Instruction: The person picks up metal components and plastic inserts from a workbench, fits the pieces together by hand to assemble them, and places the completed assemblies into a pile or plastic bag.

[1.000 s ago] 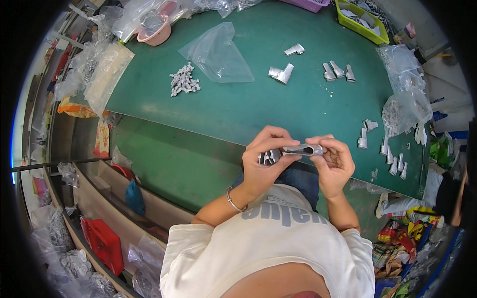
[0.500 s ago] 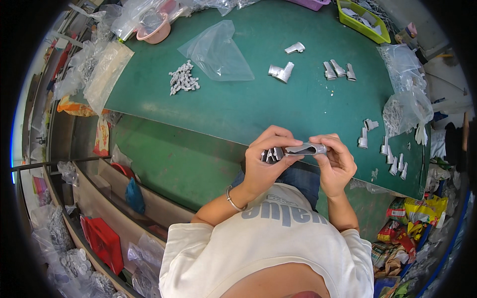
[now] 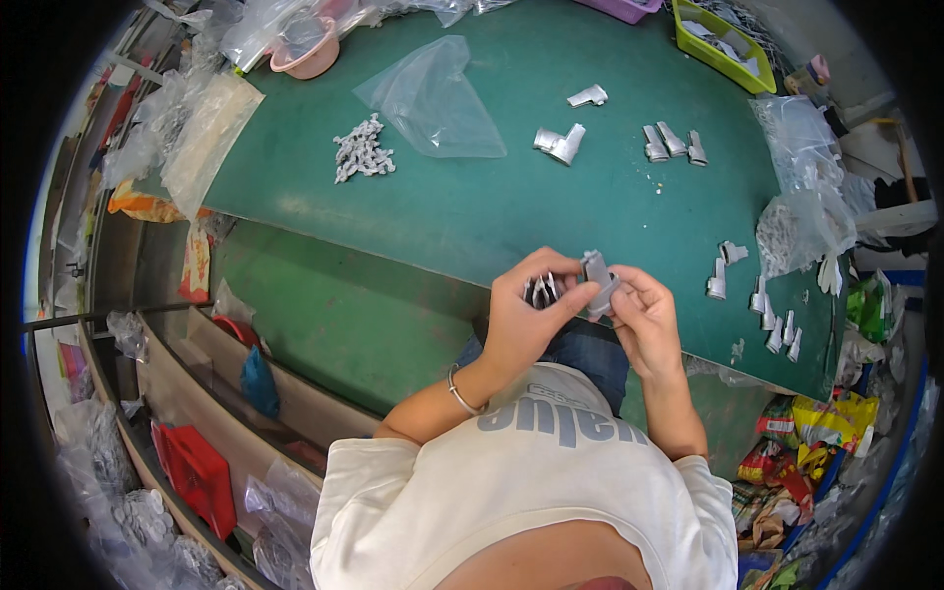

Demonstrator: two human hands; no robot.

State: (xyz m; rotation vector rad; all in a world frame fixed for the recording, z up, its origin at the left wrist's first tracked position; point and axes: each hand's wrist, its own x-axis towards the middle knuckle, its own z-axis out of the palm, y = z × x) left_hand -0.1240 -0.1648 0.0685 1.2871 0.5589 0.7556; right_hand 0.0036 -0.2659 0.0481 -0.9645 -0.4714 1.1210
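Near the table's front edge I hold a silver-grey hollow metal fitting (image 3: 598,283), tilted upright between both hands. The thumb and fingers of my left hand (image 3: 521,313) pinch it at one side. Curled in that same hand are several small shiny metal pieces (image 3: 540,291), whose exact kind I cannot make out. My right hand (image 3: 646,320) is closed on the fitting's other side, its fingertips partly hidden. Similar metal fittings lie on the table: a pair of larger ones (image 3: 560,145) ahead, a group of three (image 3: 676,143) further right, and several (image 3: 769,313) by the right edge.
The green table (image 3: 472,211) carries a heap of small grey parts (image 3: 362,152), a flat clear bag (image 3: 436,98), and a pink bowl (image 3: 308,54). A lime-green basket (image 3: 723,49) stands far right. Filled plastic bags (image 3: 801,231) lie along the right edge. Wooden bins (image 3: 221,428) stand left.
The fitting has turned from lying sideways to standing upright between my hands. My right hand has moved left, closer to my left hand, which keeps the small metal pieces.
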